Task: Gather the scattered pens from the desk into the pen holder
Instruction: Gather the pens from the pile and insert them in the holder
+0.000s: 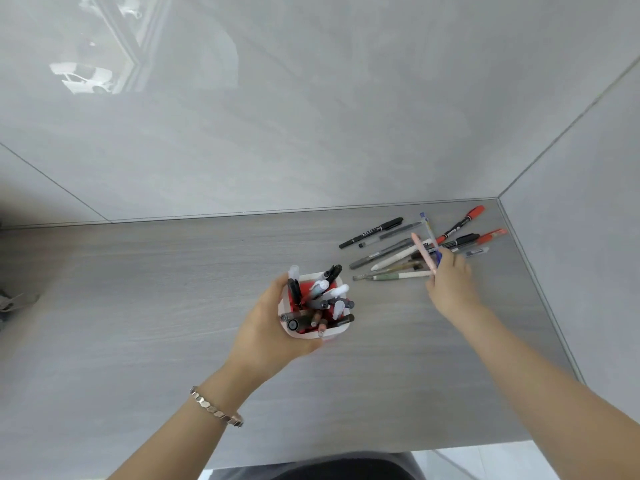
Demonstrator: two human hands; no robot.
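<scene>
Gripping pen holder with left hand; right hand pinching pink pen and blue pen.

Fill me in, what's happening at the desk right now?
A person is collecting pens. The left grip holds the white pen holder, which is crowded with pens. The right grip pinches a pink pen, seemingly together with a blue pen, above the pile of loose pens near the far right corner of the desk. Many pens lie there uncollected.

Glossy grey tiled wall and a silver hexagon-link bracelet
</scene>
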